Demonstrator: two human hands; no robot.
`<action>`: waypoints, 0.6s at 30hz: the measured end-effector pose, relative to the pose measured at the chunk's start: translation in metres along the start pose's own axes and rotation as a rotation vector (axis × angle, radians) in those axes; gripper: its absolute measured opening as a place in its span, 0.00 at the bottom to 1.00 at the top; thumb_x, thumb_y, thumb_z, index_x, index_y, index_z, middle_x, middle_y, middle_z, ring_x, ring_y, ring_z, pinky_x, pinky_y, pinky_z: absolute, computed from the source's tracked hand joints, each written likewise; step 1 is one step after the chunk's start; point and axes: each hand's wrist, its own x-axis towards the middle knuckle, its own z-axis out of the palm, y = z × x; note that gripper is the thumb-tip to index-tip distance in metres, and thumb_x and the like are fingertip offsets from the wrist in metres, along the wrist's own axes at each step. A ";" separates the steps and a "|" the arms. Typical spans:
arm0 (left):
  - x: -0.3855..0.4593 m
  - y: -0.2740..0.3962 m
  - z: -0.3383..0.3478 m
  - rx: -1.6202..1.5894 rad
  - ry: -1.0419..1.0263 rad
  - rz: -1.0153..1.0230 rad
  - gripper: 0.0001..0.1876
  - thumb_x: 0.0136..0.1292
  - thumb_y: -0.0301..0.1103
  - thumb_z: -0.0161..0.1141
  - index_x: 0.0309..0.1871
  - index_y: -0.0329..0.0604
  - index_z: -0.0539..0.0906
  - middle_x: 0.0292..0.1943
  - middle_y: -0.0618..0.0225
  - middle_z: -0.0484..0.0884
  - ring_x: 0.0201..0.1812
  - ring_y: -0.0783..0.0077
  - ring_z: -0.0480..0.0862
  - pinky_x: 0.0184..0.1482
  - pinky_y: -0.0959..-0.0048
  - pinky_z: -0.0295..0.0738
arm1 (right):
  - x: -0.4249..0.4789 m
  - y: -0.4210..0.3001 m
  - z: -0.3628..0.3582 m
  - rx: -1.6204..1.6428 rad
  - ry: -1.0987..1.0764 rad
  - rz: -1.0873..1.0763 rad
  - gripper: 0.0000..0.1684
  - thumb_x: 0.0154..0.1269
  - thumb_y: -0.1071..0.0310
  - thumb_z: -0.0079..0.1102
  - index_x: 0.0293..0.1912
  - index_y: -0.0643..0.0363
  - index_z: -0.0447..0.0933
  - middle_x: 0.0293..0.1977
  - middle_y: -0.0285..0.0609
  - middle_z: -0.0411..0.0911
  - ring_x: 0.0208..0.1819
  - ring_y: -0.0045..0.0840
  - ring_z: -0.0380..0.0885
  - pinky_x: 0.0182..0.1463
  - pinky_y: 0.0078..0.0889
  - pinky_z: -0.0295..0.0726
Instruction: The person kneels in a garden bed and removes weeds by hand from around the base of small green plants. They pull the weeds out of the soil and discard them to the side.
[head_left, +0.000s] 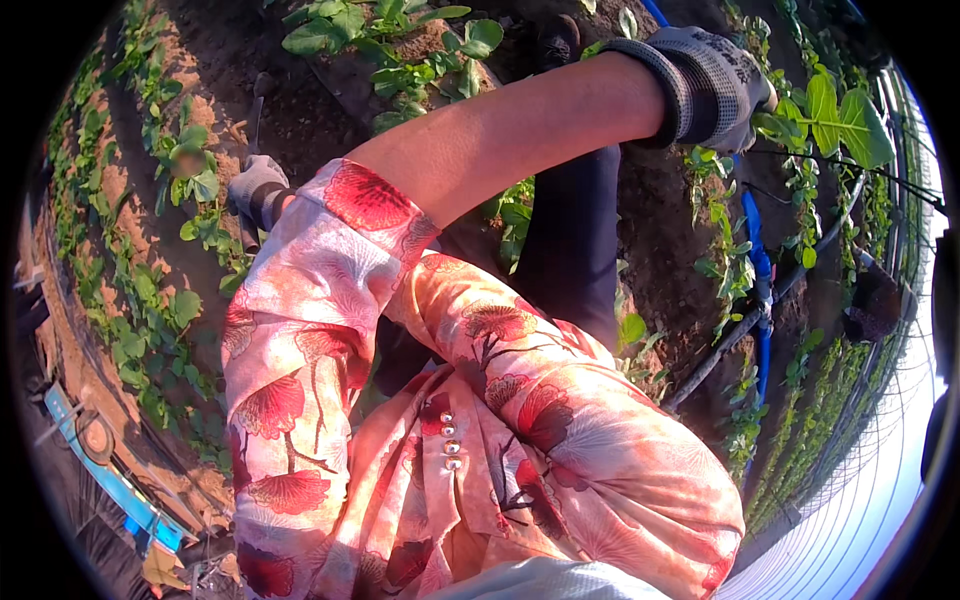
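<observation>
My arms are crossed in front of a floral shirt (457, 510). My left hand (709, 90), in a grey knit work glove, reaches to the upper right. Its fingers pinch the stem end of a leafy green plant (840, 120), whose broad leaves spread out to the right. At the left, my gloved right hand (259, 184) is closed around a hand tool (249, 236) with a handle. A narrow metal blade (256, 124) sticks up beyond that hand; its exact kind cannot be made out. Low leafy plants (199, 184) grow beside the tool.
Rows of leafy crops (135, 330) run along the soil. A blue hose (757, 255) crosses a grey pipe (750, 322) on the right. Another person (874, 300) is near the right rim, by a curved greenhouse wall (847, 517). A blue wheeled frame (112, 480) stands lower left.
</observation>
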 end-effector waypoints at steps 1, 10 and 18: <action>0.002 0.018 0.015 0.012 -0.130 0.036 0.30 0.56 0.54 0.59 0.58 0.44 0.74 0.47 0.55 0.82 0.46 0.59 0.82 0.51 0.62 0.75 | 0.000 0.002 0.000 0.007 0.006 0.006 0.15 0.52 0.68 0.56 0.41 0.59 0.78 0.41 0.50 0.79 0.45 0.32 0.79 0.45 0.33 0.77; -0.061 -0.045 0.000 -0.200 0.351 -0.075 0.16 0.63 0.40 0.57 0.50 0.42 0.79 0.42 0.61 0.83 0.44 0.70 0.82 0.46 0.72 0.77 | 0.011 0.010 0.006 0.245 0.042 -0.033 0.05 0.56 0.72 0.54 0.31 0.64 0.76 0.25 0.47 0.79 0.27 0.32 0.81 0.29 0.33 0.79; -0.191 -0.023 -0.064 -0.025 0.945 0.122 0.12 0.57 0.26 0.64 0.45 0.39 0.80 0.36 0.67 0.84 0.34 0.78 0.84 0.34 0.78 0.78 | 0.000 -0.060 -0.049 0.786 -0.371 -0.126 0.04 0.57 0.77 0.54 0.34 0.66 0.72 0.27 0.48 0.78 0.26 0.33 0.80 0.29 0.37 0.82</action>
